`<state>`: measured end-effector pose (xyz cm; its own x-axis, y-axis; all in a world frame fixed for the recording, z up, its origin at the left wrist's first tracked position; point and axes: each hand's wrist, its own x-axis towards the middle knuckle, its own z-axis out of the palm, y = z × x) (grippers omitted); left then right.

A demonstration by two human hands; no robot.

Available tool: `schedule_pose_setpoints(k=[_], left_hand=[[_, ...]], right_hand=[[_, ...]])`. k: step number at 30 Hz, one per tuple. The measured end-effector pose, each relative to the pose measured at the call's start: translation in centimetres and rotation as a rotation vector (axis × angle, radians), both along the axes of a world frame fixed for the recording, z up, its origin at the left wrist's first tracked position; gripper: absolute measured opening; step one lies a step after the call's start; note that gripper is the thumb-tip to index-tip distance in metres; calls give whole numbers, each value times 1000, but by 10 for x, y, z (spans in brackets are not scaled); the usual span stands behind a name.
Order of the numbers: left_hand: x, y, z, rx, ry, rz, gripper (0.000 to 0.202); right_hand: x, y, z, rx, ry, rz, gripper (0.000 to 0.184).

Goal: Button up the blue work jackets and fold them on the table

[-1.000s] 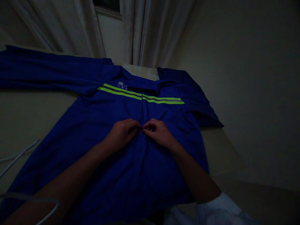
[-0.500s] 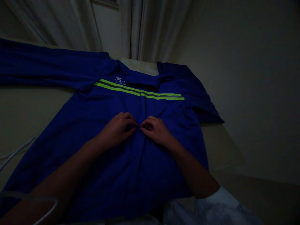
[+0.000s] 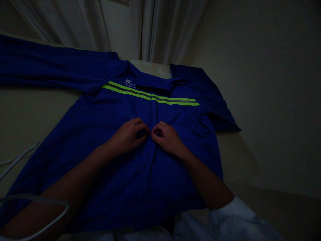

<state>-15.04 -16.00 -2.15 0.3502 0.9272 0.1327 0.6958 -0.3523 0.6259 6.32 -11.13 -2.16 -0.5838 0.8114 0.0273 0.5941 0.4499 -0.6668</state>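
Note:
A dark blue work jacket [image 3: 105, 115] lies spread out with its front up. A yellow-green reflective band [image 3: 175, 100] with a grey middle stripe crosses its chest, and a white printed logo [image 3: 128, 82] sits above the band on the left. At the front placket [image 3: 147, 164], below the band, both hands meet. My left hand [image 3: 132, 134] pinches the placket's edge between thumb and fingers. Right beside it, my right hand [image 3: 165, 135] is closed in a pinch on the same placket. Whatever small part lies between the fingertips is hidden.
The jacket rests on a pale tabletop [image 3: 240, 157]. A white cable [image 3: 18, 160] is at the left, and another loop crosses near my left forearm. Curtains [image 3: 170, 30] hang behind the table, and a plain wall [image 3: 271, 83] stands at the right. The room is dim.
Both hands stay pinched at the placket, with a slight shift of the fingertips. The whole view has moved a little; the jacket lies as before.

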Motion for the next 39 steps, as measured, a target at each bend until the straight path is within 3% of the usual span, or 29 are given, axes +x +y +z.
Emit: schedule_pose_setpoints(k=[8, 13, 19, 24, 27, 30, 34, 39], left_hand=[[5, 1, -1, 6, 10, 6, 20], [8, 1, 1, 31, 94, 18, 19], [5, -1, -3, 49, 64, 15, 21], [2, -6, 4, 64, 126, 23, 20], [0, -6, 6, 42, 152, 49, 14], [-3, -4, 7, -21, 96, 28, 23], [-7, -1, 6, -35, 55, 59, 22], [-5, -3, 4, 20, 141, 90, 18]], right_hand=[[-4, 0, 1, 36, -14, -49, 5], [-2, 3, -1, 28, 69, 4, 5], [6, 7, 6, -30, 97, 87, 14], [10, 7, 10, -74, 81, 118, 14], [8, 0, 9, -30, 59, 88, 32], [8, -5, 10, 1, 27, 116, 43], [10, -2, 11, -19, 39, 153, 31], [9, 4, 11, -81, 116, 13, 22]])
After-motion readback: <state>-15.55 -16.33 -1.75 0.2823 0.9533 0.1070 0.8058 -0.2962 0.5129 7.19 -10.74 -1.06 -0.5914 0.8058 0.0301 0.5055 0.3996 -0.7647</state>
